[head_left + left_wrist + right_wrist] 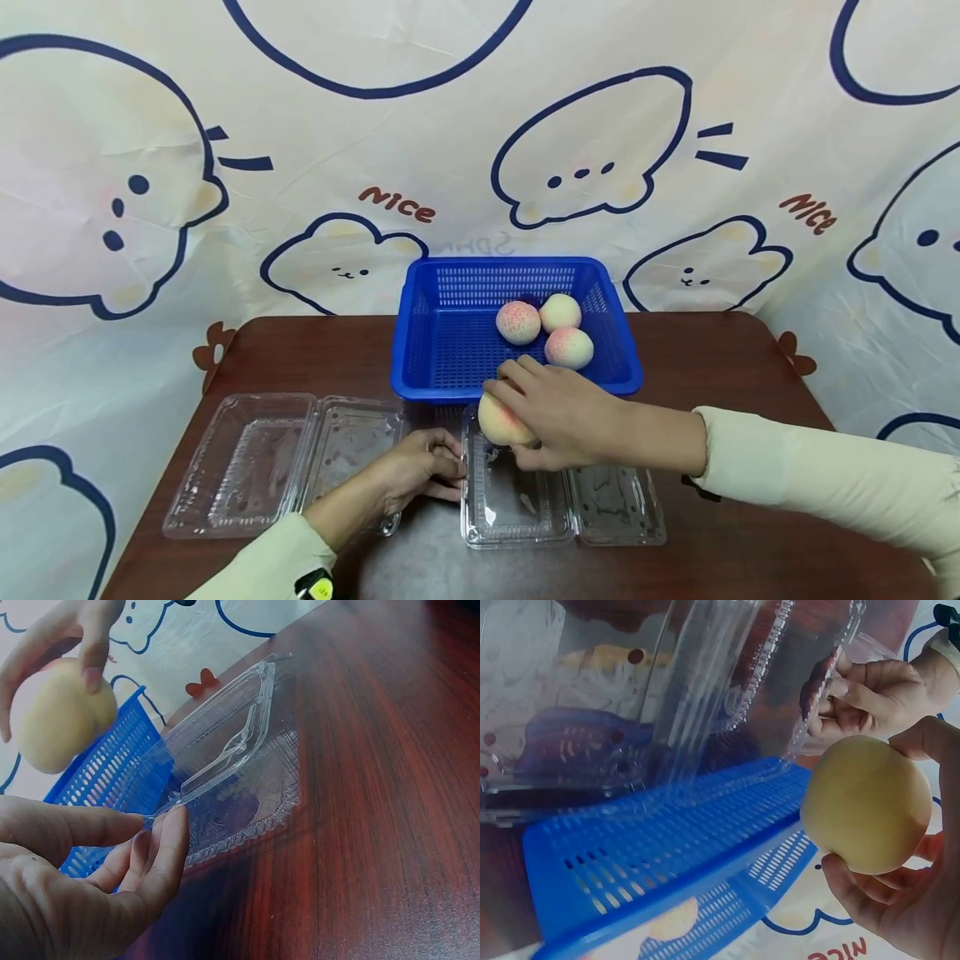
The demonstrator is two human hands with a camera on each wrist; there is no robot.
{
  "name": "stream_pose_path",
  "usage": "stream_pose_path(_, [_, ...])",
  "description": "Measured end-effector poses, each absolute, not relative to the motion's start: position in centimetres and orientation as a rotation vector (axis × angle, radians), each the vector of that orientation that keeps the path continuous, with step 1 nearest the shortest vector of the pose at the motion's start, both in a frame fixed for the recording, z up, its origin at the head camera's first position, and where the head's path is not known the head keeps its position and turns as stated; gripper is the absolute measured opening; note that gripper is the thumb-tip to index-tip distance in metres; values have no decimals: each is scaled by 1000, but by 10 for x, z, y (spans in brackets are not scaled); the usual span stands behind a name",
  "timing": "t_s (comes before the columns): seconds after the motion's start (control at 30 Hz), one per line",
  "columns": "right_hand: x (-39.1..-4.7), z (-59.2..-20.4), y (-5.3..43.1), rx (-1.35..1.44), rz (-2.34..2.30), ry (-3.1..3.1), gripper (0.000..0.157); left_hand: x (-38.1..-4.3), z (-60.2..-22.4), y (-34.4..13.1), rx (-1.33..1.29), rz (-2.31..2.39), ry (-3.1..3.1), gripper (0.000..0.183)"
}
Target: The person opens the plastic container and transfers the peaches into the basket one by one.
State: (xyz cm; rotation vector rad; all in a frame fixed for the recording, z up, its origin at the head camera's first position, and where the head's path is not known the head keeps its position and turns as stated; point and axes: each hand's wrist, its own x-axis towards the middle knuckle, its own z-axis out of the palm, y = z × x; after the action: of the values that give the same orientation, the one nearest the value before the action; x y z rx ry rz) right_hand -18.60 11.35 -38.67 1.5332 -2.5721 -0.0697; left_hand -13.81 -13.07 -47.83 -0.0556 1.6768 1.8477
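Observation:
A yellow-pink peach (501, 421) is gripped in my right hand (564, 410), held above the far end of a clear plastic clamshell box (517, 500). In the right wrist view the peach (866, 804) sits between thumb and fingers. My left hand (423, 468) pinches the left rim of that same box between thumb and fingertips, as the left wrist view shows at the clear edge (225, 757). The box lies with its lid (617, 504) folded out to the right. Behind it stands a blue plastic basket (457, 390) holding three more peaches (517, 322).
A second clear clamshell box (247, 475) lies unfolded at the left of the dark wooden table (720, 367). The basket's front rim stands close to the far edge of the nearer box. A cloth with cartoon drawings (465, 167) hangs behind the table.

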Motion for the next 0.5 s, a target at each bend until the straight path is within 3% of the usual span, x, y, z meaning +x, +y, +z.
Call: stream_pose_path(0.5, [-206,-365,116,1410,8,-2661,75,-138,-480,-132,-55,1848,1666,30])
